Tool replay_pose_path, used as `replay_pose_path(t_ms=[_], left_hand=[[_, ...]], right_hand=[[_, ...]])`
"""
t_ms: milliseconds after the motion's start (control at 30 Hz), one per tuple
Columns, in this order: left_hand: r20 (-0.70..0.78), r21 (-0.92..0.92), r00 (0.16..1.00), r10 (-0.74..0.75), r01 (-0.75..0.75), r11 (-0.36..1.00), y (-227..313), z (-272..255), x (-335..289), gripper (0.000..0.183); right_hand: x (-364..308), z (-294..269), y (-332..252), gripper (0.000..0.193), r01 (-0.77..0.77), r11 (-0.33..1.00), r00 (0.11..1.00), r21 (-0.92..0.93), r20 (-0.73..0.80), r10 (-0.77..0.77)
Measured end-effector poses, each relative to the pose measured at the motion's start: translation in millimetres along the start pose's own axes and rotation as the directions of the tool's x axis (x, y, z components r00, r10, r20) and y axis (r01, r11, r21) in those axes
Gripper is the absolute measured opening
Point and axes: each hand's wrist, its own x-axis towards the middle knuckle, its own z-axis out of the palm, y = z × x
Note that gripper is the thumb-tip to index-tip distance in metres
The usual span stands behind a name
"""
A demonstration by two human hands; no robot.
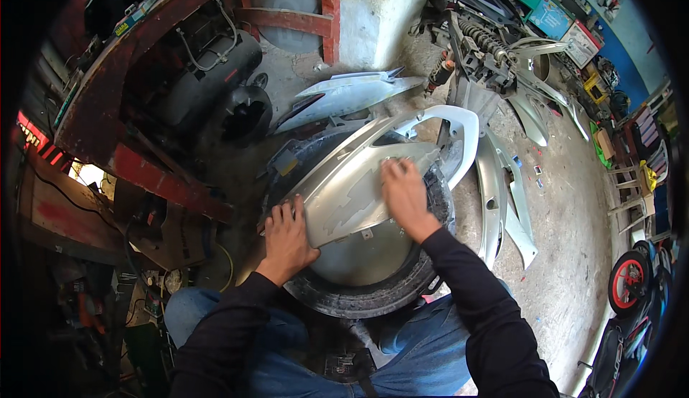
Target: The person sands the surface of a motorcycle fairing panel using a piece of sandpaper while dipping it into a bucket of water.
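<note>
Resting at 8 o'clock on the long, champagne-silver, glossy motorcycle side panel (334, 183), your left hand (286, 244) lies palm down near its lower end. Its fingers are spread with visible gaps, lying over the surface without closing around anything. Your right hand (408, 197) is on the panel's 2 o'clock side, fingers bent and bunched, tips down on the silver face; they are slightly blurred, so you cannot tell whether anything is tucked beneath them.

The panel lies tilted, its long axis running from 8 to 2 o'clock, across a worn black rubber tyre (359, 299) in front of your knees. A dull grey round surface (355, 263) shows inside the tyre, towards 6 o'clock. A jagged, darker grey patch (352, 204) marks the panel between your hands. At the panel's 2 o'clock end is a white, smooth, curved loop-shaped piece (470, 136); whether the two are joined is unclear.

Beyond the tyre at 12 o'clock is a pale blue-white, pointed body panel (352, 98). At 3 o'clock, a slender silver fairing piece (491, 204) lies on the grey concrete floor (567, 211). A partly stripped motorcycle with a dark coil spring (477, 38) is at 1 o'clock, a black cylindrical metal tank (230, 64) at 10 o'clock, and a red-rimmed wheel (629, 284) at 4 o'clock.
</note>
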Motion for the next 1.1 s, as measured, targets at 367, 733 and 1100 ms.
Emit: replay_pose_path(t_ms=[367, 733, 1100], left_hand=[[-0.008, -0.019, 1.0, 0.007, -0.007, 1.0, -2.3, 6.8, -7.7, 0.115], [-0.014, -0.031, 0.999, 0.029, -0.029, 0.999, -1.6, 6.1, -13.6, 0.116], [0.003, -0.007, 0.999, 0.047, -0.047, 0.999, 6.6, 5.6, -17.4, 0.119]], right_hand=[[-6.0, 11.0, 2.0, 0.039, 0.054, 0.998, 0.997, -0.02, -0.046, -0.055], [-11.9, -7.2, -16.3, 0.045, -0.021, 1.0, 0.999, 0.009, -0.024, 0.022], [-26.2, -6.2, -16.6, 0.049, -0.156, 0.988, 0.987, -0.02, 0.032, 0.157]])
